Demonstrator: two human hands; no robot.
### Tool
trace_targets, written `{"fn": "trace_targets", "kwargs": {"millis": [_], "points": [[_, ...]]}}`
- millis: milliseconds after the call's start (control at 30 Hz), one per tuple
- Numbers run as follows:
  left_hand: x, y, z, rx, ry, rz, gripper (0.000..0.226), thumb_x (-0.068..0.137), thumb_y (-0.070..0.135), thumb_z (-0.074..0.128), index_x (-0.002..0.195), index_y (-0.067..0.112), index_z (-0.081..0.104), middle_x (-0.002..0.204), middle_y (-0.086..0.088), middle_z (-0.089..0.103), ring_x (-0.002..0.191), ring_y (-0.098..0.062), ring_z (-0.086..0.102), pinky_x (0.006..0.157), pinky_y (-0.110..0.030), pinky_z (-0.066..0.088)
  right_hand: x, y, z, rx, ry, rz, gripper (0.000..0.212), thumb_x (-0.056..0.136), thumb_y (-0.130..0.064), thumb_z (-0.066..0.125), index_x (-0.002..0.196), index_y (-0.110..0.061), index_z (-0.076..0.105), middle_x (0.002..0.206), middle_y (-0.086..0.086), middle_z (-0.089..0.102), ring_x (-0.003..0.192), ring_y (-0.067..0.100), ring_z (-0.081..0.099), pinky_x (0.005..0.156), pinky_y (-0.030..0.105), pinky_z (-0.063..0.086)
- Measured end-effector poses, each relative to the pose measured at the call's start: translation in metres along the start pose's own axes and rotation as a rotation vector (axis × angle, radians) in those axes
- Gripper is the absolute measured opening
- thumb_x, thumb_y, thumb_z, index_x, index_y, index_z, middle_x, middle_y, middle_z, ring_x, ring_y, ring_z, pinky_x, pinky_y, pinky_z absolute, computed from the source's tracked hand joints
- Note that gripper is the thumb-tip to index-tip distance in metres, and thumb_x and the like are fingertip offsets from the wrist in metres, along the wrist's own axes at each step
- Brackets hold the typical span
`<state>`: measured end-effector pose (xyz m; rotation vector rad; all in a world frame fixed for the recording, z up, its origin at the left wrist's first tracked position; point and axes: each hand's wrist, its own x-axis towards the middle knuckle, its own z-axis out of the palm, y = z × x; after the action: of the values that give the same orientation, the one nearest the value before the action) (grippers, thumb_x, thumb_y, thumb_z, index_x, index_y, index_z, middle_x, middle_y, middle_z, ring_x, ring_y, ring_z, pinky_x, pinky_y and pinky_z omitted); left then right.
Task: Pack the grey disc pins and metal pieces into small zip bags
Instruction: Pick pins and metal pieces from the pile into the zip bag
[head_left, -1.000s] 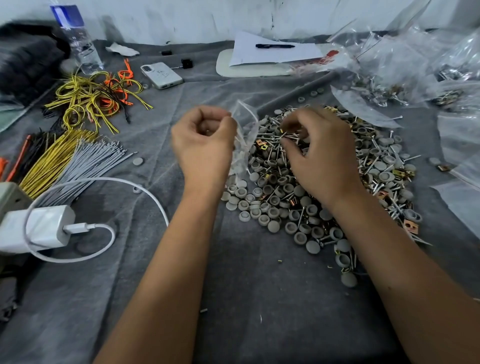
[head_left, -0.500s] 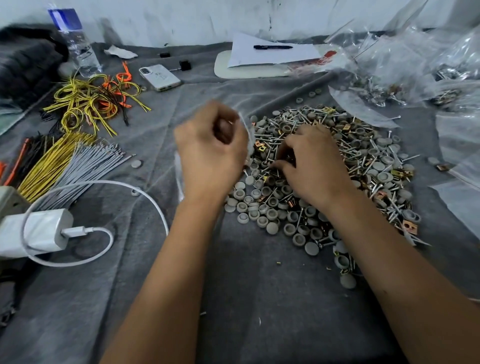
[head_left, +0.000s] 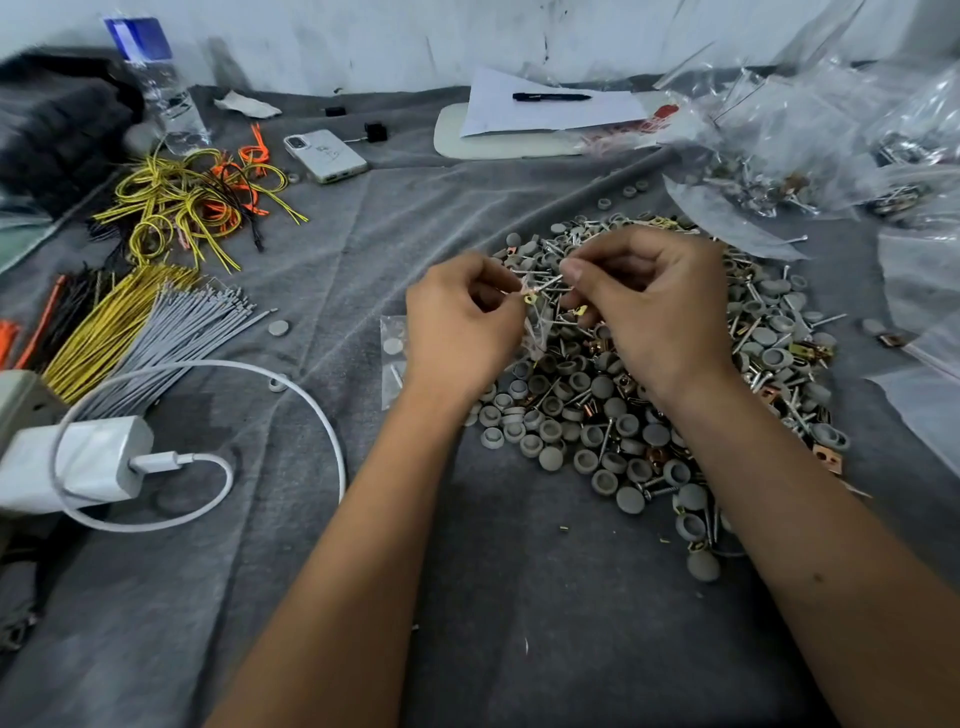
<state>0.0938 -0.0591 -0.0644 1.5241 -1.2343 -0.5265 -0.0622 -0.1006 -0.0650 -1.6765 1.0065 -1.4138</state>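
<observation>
Your right hand (head_left: 654, 306) has risen off the pile (head_left: 649, 415) to meet your left hand (head_left: 462, 322), both pinching a small clear bag (head_left: 535, 322) and pins above the pile's left edge.

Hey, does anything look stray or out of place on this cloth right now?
A few grey discs lie alone left of the main pile, near the grey wires. More strays sit beyond it. Nothing looks damaged.
</observation>
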Motion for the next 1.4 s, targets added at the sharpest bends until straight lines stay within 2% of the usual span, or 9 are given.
{"fn": "trace_targets", "kwargs": {"millis": [200,300,467,667,867,967,1100,1233,1400], "points": [[-0.001,0.005,0.0,-0.025,0.048,0.066,0.015,0.087,0.001,0.066,0.088,0.015,0.072,0.07,-0.006,0.072,0.064,-0.027,0.07,0.058,-0.044,0.06,-0.001,0.002,0.003,-0.174,-0.057,-0.062,0.009,0.083,-0.012,0.085,0.09,-0.015,0.08,0.084,-0.006,0.077,0.077,0.007,0.074,0.071,0.028,0.062],[-0.001,0.005,0.001,-0.081,0.03,0.087,0.015,0.088,-0.003,0.065,0.09,0.011,0.072,0.071,-0.008,0.07,0.065,-0.029,0.069,0.057,-0.039,0.057,-0.003,-0.001,0.004,-0.154,-0.065,-0.062,0.012,0.082,-0.01,0.086,0.089,-0.014,0.077,0.083,-0.006,0.076,0.077,0.006,0.074,0.07,0.029,0.063],[-0.001,0.006,0.0,-0.162,0.02,0.126,0.013,0.089,-0.006,0.065,0.094,0.004,0.072,0.072,-0.008,0.069,0.06,-0.016,0.065,0.057,-0.034,0.056,-0.006,-0.004,0.006,-0.223,-0.097,-0.14,0.015,0.08,-0.008,0.086,0.089,-0.016,0.077,0.084,-0.01,0.075,0.078,0.003,0.073,0.071,0.022,0.061],[0.001,0.007,-0.006,-0.22,0.095,0.148,0.019,0.087,-0.009,0.062,0.089,0.007,0.072,0.07,-0.008,0.068,0.058,-0.011,0.06,0.054,-0.025,0.047,-0.007,-0.006,0.007,-0.326,-0.285,-0.245,0.02,0.088,-0.009,0.079,0.105,-0.019,0.08,0.092,-0.026,0.07,0.087,-0.011,0.069,0.08,0.008,0.051],[0.006,0.004,-0.009,-0.268,0.291,0.052,0.017,0.081,-0.002,0.06,0.087,0.009,0.071,0.062,-0.008,0.062,0.056,-0.017,0.056,0.056,-0.031,0.046,-0.005,-0.005,0.004,-0.32,-0.073,-0.236,0.016,0.089,-0.013,0.079,0.104,-0.015,0.077,0.101,-0.006,0.076,0.085,0.003,0.07,0.077,0.025,0.06],[0.009,0.003,-0.011,-0.289,0.365,0.03,0.015,0.077,0.008,0.058,0.084,0.013,0.071,0.063,-0.009,0.059,0.06,-0.024,0.055,0.061,-0.038,0.048,-0.005,-0.001,0.004,-0.562,-0.211,-0.254,0.017,0.089,-0.025,0.079,0.103,-0.017,0.077,0.104,-0.003,0.073,0.09,0.005,0.061,0.088,0.032,0.055],[0.013,0.0,-0.013,-0.346,0.436,-0.026,0.015,0.074,0.012,0.058,0.082,0.015,0.07,0.064,-0.008,0.059,0.062,-0.025,0.055,0.062,-0.037,0.047,-0.012,0.0,0.016,-0.86,-0.452,-0.322,0.037,0.096,-0.046,0.063,0.123,-0.023,0.073,0.115,-0.002,0.063,0.115,0.018,0.043,0.098,0.036,0.044],[0.014,-0.001,-0.014,-0.39,0.444,-0.071,0.014,0.073,0.015,0.058,0.081,0.014,0.071,0.066,-0.01,0.06,0.062,-0.026,0.054,0.061,-0.037,0.044,-0.017,-0.001,0.023,-0.945,-0.498,-0.308,0.039,0.1,-0.047,0.056,0.13,-0.026,0.069,0.119,0.001,0.053,0.122,0.022,0.034,0.101,0.042,0.047],[0.013,0.0,-0.014,-0.4,0.442,-0.074,0.013,0.073,0.014,0.059,0.08,0.015,0.07,0.068,-0.012,0.06,0.063,-0.027,0.054,0.062,-0.037,0.043,-0.017,-0.002,0.022,-0.933,-0.547,-0.298,0.036,0.096,-0.044,0.064,0.127,-0.027,0.068,0.123,0.003,0.049,0.125,0.024,0.032,0.108,0.039,0.04]]}}
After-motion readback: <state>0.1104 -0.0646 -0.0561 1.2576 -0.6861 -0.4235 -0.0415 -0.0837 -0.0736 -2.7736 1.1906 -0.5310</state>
